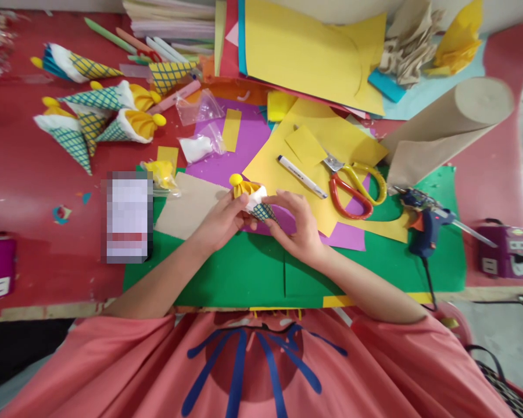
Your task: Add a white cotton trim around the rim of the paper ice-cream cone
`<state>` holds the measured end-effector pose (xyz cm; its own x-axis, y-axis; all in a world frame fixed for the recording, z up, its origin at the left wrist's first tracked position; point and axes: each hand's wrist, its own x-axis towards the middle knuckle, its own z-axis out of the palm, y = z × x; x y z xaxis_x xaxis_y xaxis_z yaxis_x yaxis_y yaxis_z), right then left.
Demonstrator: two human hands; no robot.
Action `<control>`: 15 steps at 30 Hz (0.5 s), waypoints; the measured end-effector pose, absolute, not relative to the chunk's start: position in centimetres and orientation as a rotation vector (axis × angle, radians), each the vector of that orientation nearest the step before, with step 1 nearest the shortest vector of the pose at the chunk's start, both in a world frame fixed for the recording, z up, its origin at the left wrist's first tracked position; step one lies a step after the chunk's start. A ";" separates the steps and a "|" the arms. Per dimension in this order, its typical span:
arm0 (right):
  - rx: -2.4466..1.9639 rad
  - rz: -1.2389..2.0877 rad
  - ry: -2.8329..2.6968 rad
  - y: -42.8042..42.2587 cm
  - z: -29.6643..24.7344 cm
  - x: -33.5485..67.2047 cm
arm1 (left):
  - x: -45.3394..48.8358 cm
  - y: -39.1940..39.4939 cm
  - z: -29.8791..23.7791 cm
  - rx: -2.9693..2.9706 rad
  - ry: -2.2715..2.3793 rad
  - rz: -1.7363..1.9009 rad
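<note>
A small paper ice cream cone is between my two hands above the middle of the table. It has a teal, yellow-lined checked cone, a white fluffy band, pleated yellow paper and a round yellow ball on top. My left hand grips its upper part from the left, thumb near the white band. From the right, my right hand has its index finger and thumb on either side of the checked cone. Just beyond lie a white marker and scissors with red and yellow handles.
Several similar cones lie at the back left. A phone with a blurred screen rests at left. On the right are a hot glue gun with its cord and a roll of brown paper. Yellow sheets are stacked behind; a green sheet lies beneath.
</note>
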<state>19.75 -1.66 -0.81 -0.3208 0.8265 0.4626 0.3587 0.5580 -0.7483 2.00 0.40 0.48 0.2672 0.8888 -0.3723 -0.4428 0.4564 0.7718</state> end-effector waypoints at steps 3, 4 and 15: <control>-0.948 0.665 -1.889 -1.7 -0.8 19.7 | 2.0 0.4 0.5 0.597 0.905 0.975; -0.943 0.662 -1.884 -1.7 -0.8 19.7 | 2.0 0.4 0.5 0.596 0.906 0.976; -0.995 0.630 -1.819 -1.7 -1.0 19.6 | 1.8 0.4 0.2 0.590 0.890 1.002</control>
